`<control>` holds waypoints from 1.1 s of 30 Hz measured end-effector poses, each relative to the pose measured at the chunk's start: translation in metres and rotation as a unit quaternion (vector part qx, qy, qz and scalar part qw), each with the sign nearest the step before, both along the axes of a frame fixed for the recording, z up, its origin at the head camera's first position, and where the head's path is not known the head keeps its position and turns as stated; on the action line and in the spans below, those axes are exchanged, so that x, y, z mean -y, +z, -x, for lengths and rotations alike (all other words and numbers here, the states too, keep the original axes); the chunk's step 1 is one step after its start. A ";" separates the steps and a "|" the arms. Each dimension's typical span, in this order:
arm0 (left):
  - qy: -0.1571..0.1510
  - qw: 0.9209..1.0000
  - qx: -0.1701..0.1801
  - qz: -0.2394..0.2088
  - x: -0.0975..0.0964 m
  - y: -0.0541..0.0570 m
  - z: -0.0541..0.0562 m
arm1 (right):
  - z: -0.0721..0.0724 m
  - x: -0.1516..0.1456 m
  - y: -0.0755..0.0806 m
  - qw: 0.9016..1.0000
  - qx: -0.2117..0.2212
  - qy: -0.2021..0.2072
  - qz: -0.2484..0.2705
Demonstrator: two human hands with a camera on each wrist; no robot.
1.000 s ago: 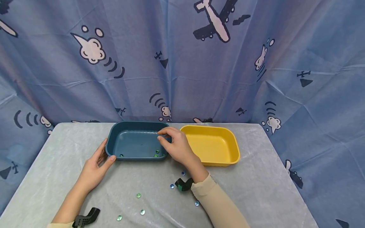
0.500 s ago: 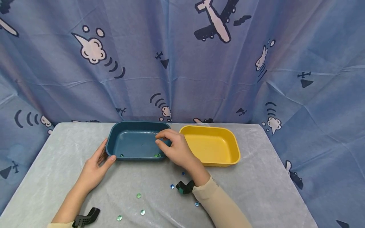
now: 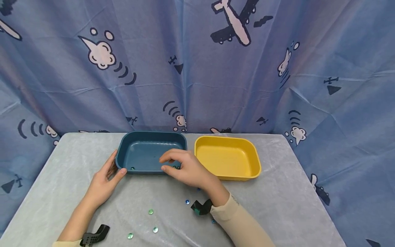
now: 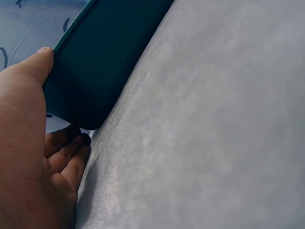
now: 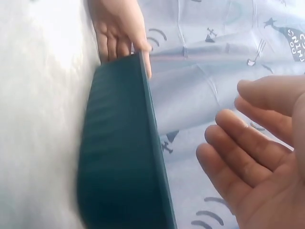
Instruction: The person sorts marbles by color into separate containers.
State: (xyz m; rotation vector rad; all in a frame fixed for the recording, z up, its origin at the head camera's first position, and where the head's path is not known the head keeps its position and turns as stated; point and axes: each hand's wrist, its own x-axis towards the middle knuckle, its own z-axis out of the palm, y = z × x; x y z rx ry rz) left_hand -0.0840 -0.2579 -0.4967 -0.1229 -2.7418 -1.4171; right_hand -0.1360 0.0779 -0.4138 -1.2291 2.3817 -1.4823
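Observation:
In the head view a dark blue-green plastic tray (image 3: 148, 134) stands at the back of the table. My left hand (image 3: 102, 187) grips its near left corner, thumb at the front rim and fingers along the left side; the left wrist view shows the thumb (image 4: 45, 59) right at the rim. Over the tray's front right part is my right hand (image 3: 188, 168), fingers loosely bent and nothing between thumb and fingertips in the right wrist view (image 5: 257, 148). One small green glass bead (image 3: 132, 168) lies inside near the left; others show partly behind the right hand.
A yellow tray (image 3: 228, 177) stands right of the blue-green one. On the grey cloth in front lie green glass beads (image 3: 151, 211) and blue glass beads (image 3: 187, 202), some partly hidden by the right wrist and sleeve. A patterned curtain (image 3: 197, 68) hangs behind the table.
My right hand has moved left and toward the tray's front rim. A green bead seen apart a second ago now lies closer to the others at the front right. The left hand stays put.

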 end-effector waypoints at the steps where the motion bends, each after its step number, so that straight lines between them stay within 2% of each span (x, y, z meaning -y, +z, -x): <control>1: 0.000 1.000 0.000 -0.001 0.000 0.000 0.000 | -0.001 0.001 0.001 1.000 0.001 0.006 0.003; 6: 0.003 1.000 -0.003 -0.003 -0.001 0.000 0.000 | -0.008 0.008 0.003 0.999 0.002 0.041 0.017; 12: 0.004 1.000 -0.006 -0.006 -0.001 -0.001 0.001 | -0.015 0.016 0.001 0.996 0.000 0.090 -0.003; 15: 0.004 1.000 -0.005 -0.005 -0.001 -0.003 0.001 | -0.016 0.020 -0.004 0.991 0.004 0.133 -0.016; 20: 0.003 1.000 -0.005 -0.005 -0.001 -0.004 0.001 | -0.015 0.027 -0.016 0.980 0.035 0.194 -0.022; 28: 0.004 1.000 -0.002 -0.003 -0.001 -0.002 0.001 | -0.014 0.034 -0.038 0.970 0.069 0.223 -0.065; 33: 0.003 1.000 -0.002 -0.005 -0.001 -0.002 0.000 | -0.014 0.036 -0.045 0.965 0.070 0.236 -0.084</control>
